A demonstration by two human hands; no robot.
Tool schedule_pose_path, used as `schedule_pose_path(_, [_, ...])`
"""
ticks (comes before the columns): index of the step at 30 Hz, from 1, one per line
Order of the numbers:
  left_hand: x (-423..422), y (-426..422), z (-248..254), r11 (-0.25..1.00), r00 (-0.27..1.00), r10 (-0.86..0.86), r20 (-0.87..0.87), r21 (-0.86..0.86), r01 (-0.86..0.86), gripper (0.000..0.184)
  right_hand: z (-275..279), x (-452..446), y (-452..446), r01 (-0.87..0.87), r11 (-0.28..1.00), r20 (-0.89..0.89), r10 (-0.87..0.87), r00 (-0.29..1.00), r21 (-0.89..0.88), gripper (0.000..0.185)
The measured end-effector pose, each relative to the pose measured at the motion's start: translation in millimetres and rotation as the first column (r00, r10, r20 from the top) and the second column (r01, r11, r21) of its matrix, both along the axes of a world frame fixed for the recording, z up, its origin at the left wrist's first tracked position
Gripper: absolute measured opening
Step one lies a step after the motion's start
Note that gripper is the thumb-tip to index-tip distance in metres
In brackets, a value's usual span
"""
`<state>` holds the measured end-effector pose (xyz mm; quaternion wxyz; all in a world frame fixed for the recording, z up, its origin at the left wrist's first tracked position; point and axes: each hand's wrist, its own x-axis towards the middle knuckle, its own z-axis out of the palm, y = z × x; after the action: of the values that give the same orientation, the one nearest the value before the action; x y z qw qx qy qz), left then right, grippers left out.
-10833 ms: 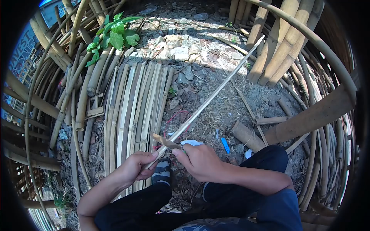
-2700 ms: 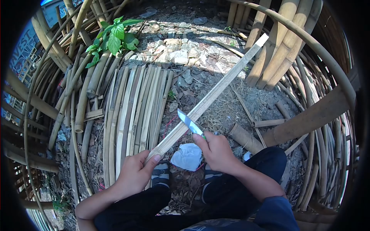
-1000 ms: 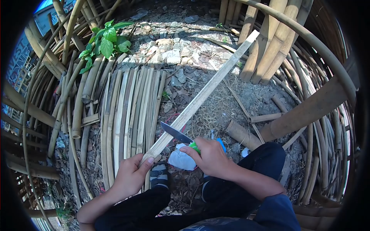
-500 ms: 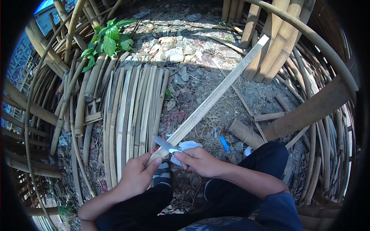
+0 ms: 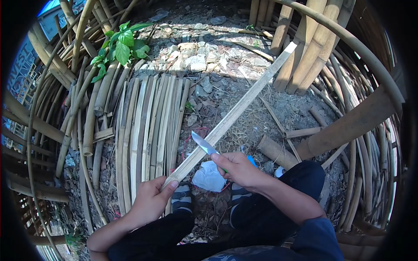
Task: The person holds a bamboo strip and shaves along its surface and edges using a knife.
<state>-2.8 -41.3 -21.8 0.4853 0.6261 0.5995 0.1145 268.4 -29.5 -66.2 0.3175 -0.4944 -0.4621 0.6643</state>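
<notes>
My left hand [image 5: 152,199] is closed on the lower end of a split bamboo strip [image 5: 238,108], thumb on top. The strip slants up and away to the right, its pale inner face showing. My right hand [image 5: 238,168] is wrapped round the green handle of a knife [image 5: 203,143]. The blade lies across the strip, partway up from my left hand, its tip pointing up and left. Most of the handle is hidden by my fingers. Below the knife, a crumpled white sheet [image 5: 210,176] lies on the ground between my feet.
Split bamboo strips [image 5: 146,126] lie side by side at the left. Bamboo poles [image 5: 322,48] stand at the upper right. A thick bamboo piece [image 5: 276,152] and a blue object [image 5: 251,161] are beyond my right hand. A leafy plant [image 5: 123,45] grows at the upper left.
Compared with half a second ago, my right hand and the knife have moved up the strip, away from my left hand. The strip's far end has shifted slightly left, and more of the white sheet shows.
</notes>
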Motion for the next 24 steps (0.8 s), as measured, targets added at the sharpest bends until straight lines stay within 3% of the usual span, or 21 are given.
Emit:
schedule_pose_path(2, [1, 0, 0, 1.000, 0.999, 0.009, 0.034, -0.019, -0.008, 0.040, 10, -21, -14, -0.045, 0.999, 0.048, 0.046, 0.998, -0.030, 0.055])
schedule_pose_path(5, [6, -1, 11, 1.000, 0.998, -0.017, 0.053, 0.027, 0.015, 0.040, 10, -33, -22, -0.257, 0.961, -0.144, 0.241, 0.960, -0.102, 0.053])
schedule_pose_path(9, [6, -1, 15, 0.999, 0.999, -0.022, 0.048, 0.026, 0.021, 0.039, 17, -30, -19, -0.276, 0.938, -0.212, 0.232, 0.949, -0.209, 0.053])
schedule_pose_path(14, [3, -1, 10, 0.998, 0.999, -0.021, 0.042, 0.060, 0.018, 0.038, 27, -27, -16, -0.131, 0.984, -0.049, 0.126, 0.991, -0.122, 0.053])
schedule_pose_path(18, [0, 0, 12, 0.999, 0.999, 0.040, 0.015, -0.026, -0.040, 0.037, 7, -6, -2, -0.030, 0.995, -0.080, 0.022, 0.997, -0.092, 0.052])
schedule_pose_path(20, [1, -1, 11, 0.997, 0.999, 0.042, 0.018, -0.068, -0.041, 0.036, 6, -5, -4, -0.035, 0.998, -0.100, 0.030, 0.995, -0.056, 0.053])
schedule_pose_path(22, [4, 0, 14, 0.996, 0.998, 0.039, 0.059, -0.082, -0.034, 0.036, 19, -19, -14, -0.075, 0.994, -0.010, 0.074, 0.997, -0.082, 0.053])
schedule_pose_path(24, [1, -1, 6, 0.999, 0.997, 0.020, 0.076, -0.042, -0.017, 0.037, 22, -29, -22, -0.238, 0.952, -0.153, 0.211, 0.966, -0.194, 0.054])
